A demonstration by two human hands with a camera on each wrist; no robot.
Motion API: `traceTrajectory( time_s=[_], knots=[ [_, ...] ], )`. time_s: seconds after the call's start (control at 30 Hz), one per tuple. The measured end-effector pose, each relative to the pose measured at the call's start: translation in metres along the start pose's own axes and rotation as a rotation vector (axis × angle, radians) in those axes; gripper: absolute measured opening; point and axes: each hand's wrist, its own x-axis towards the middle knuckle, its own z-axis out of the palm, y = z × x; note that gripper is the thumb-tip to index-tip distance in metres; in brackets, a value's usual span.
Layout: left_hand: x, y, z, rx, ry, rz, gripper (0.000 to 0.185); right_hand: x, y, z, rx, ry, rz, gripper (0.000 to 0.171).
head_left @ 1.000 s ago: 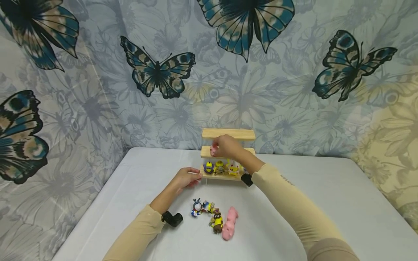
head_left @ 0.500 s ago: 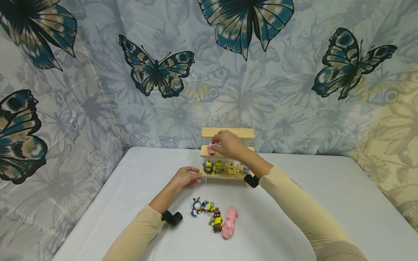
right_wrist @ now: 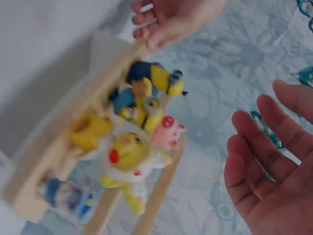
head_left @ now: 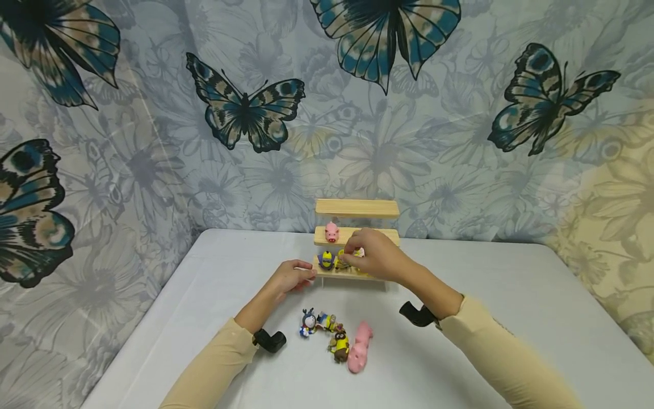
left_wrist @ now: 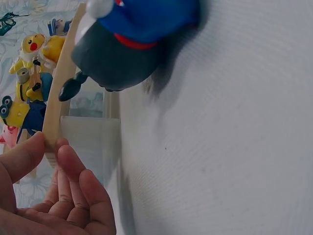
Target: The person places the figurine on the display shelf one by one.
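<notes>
My left hand (head_left: 291,278) pinches the left end of the lowest board of a small wooden tiered shelf (head_left: 357,208) between thumb and forefinger. My right hand (head_left: 380,255) is in front of that board, and the right wrist view shows its fingers loosely bent with nothing in them. A pink pig figurine (head_left: 332,232) stands at the left of the middle board. Along the lowest board stand a minion figurine (head_left: 326,260), a minion with a small guitar (right_wrist: 149,110), a Pikachu figurine (right_wrist: 124,152) and a small blue-hatted figurine (right_wrist: 71,198). My right hand partly hides this row in the head view.
On the white table (head_left: 434,363), nearer me, lie a grey-and-blue figurine (head_left: 308,322), a minion (head_left: 327,322), a brown-and-yellow figurine (head_left: 339,346) and a long pink pig figurine (head_left: 360,346). Behind the table hangs a butterfly-patterned cloth (head_left: 434,187).
My right hand has let go of the pink pig figurine, leaving it on the middle board, and has drawn down and to the right. My left hand has stayed at the shelf's end.
</notes>
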Motion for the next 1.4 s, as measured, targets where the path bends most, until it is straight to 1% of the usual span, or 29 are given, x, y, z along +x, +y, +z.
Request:
traceTrajectory(
  time_s=[0.17,0.27,0.47,0.6,0.73,0.9,1.1,1.4],
  knots=[
    [-0.001,-0.003,0.001,-0.003,0.002,-0.005,0.03,-0.027,0.001,0.011,0.021,-0.034,-0.046,0.007],
    [-0.001,-0.005,0.001,-0.008,-0.001,-0.005,0.03,-0.042,0.004,0.018,0.011,-0.061,-0.069,0.005],
    [-0.001,-0.005,0.002,-0.023,-0.004,-0.003,0.03,-0.062,0.008,0.028,-0.032,-0.1,-0.107,0.014],
    [-0.002,-0.004,0.001,-0.025,-0.001,-0.005,0.029,-0.072,0.01,0.033,-0.075,-0.109,-0.186,0.015],
    [-0.002,-0.003,0.001,-0.019,0.001,-0.009,0.03,-0.079,0.011,0.04,-0.089,-0.133,-0.247,0.014],
    [-0.001,-0.002,-0.001,-0.016,0.005,-0.014,0.03,-0.083,0.009,0.051,-0.122,-0.195,-0.286,0.011],
    [0.0,-0.002,0.0,-0.005,0.005,-0.021,0.03,-0.09,0.012,0.062,-0.175,-0.191,-0.331,0.016],
    [0.003,0.0,0.0,-0.006,0.004,-0.017,0.031,-0.094,0.018,0.07,-0.218,-0.177,-0.332,0.023]
  ],
)
